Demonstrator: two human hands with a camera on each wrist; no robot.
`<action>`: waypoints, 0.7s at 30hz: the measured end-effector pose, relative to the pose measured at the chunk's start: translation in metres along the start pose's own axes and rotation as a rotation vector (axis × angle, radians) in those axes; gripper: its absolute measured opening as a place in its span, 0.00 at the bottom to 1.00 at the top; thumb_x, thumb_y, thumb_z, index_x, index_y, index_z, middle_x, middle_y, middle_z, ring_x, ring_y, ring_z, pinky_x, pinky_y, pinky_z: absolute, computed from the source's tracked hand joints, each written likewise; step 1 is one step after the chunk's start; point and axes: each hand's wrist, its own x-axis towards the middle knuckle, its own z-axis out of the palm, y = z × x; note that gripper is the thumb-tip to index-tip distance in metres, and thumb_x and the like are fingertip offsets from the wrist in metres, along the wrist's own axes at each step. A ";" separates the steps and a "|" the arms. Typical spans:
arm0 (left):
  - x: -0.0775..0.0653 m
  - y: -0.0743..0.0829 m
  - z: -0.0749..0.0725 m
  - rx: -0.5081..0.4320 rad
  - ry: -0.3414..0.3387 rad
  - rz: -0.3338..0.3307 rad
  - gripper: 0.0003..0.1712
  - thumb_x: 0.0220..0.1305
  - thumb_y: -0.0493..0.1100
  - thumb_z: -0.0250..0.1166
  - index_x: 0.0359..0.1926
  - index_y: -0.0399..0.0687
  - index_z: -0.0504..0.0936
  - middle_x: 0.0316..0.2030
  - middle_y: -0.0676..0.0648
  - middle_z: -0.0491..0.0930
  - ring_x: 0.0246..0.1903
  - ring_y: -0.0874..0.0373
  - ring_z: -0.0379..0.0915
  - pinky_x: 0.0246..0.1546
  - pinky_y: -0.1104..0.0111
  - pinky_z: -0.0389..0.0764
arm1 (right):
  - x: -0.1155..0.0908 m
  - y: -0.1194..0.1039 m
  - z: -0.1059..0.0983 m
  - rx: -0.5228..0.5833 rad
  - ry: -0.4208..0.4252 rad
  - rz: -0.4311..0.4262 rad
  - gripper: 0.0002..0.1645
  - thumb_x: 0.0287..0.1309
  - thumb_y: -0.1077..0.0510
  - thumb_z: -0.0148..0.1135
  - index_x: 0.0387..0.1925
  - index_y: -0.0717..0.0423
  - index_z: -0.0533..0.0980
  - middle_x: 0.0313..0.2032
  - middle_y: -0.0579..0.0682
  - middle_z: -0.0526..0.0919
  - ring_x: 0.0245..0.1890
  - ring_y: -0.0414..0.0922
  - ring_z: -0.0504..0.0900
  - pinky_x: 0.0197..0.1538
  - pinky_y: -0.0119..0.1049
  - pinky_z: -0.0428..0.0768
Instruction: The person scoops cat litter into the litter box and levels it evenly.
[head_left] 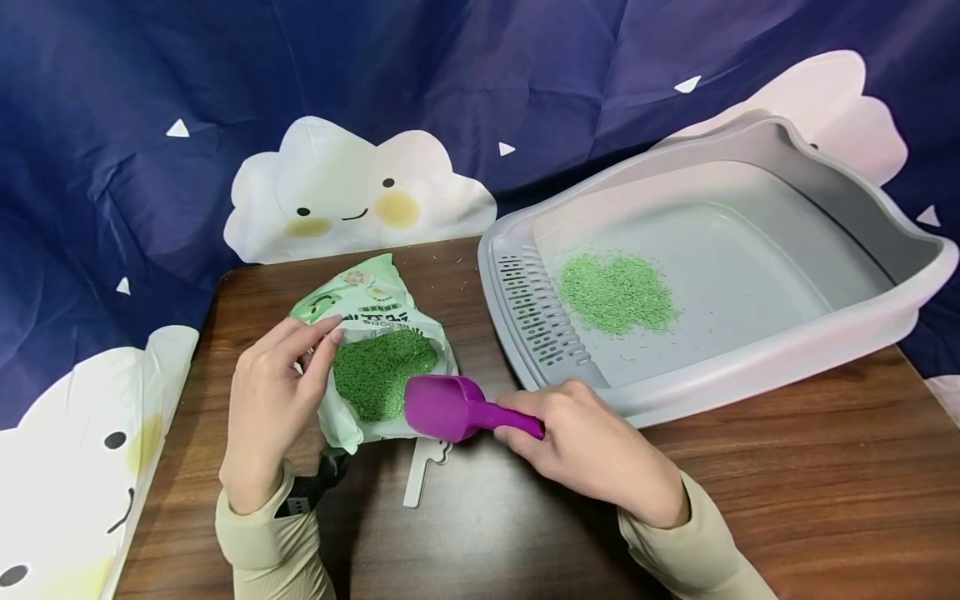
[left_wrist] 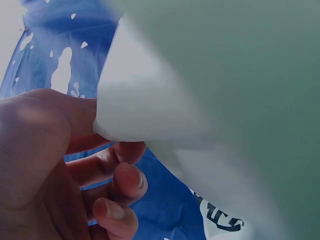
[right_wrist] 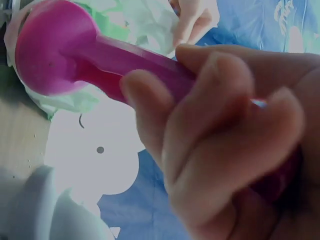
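Right hand, first item: fingers and thumb were wrapped around the handle of a purple scoop. Scoop: bowl was held over the near right edge of a pale green bag, handle directed toward the right; contact between bowl and bag could not be determined. Left hand: edge of the bag's mouth was pinched between thumb and forefinger, at the bag's left side; remaining fingers were seen loosely bent in the left wrist view. Bag: laid on its side, mouth spread toward the near side, printed with dark lettering and pictures; green pellets were contained in it and exposed at the mouth.

Pale flat implement: placed on the table just below the bag, its far end partly covered. Gray tray, high-walled: set to the right of the bag, apart from it, with a slotted panel at its left end. Pellet pile, light green: spread on the tray floor beside the panel, with stray pellets scattered around it.

Sleeves, beige, two: worn to the wrists; black strap was fastened at the left wrist. Brown wood-grain table: backed by a dark blue curtain, on which white clouds and small triangles were printed.
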 end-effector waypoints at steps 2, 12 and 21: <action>0.000 0.000 0.000 0.003 0.001 0.002 0.09 0.60 0.38 0.67 0.41 0.43 0.88 0.19 0.53 0.72 0.19 0.68 0.58 0.23 0.74 0.59 | 0.000 -0.002 0.001 0.002 -0.007 0.003 0.03 0.61 0.52 0.64 0.31 0.39 0.78 0.14 0.33 0.60 0.14 0.27 0.58 0.16 0.22 0.60; 0.000 0.002 0.000 0.009 0.007 0.032 0.10 0.60 0.37 0.67 0.43 0.42 0.88 0.20 0.52 0.73 0.19 0.65 0.59 0.24 0.73 0.59 | 0.005 0.001 0.010 0.047 -0.034 0.061 0.02 0.60 0.50 0.63 0.33 0.37 0.81 0.12 0.32 0.57 0.11 0.26 0.54 0.16 0.25 0.61; 0.000 0.002 0.000 0.016 0.006 0.034 0.10 0.60 0.37 0.67 0.42 0.42 0.88 0.20 0.51 0.74 0.19 0.65 0.59 0.23 0.73 0.59 | 0.021 0.015 0.025 0.456 -0.161 0.259 0.17 0.64 0.55 0.59 0.53 0.51 0.80 0.17 0.42 0.79 0.09 0.40 0.75 0.11 0.35 0.71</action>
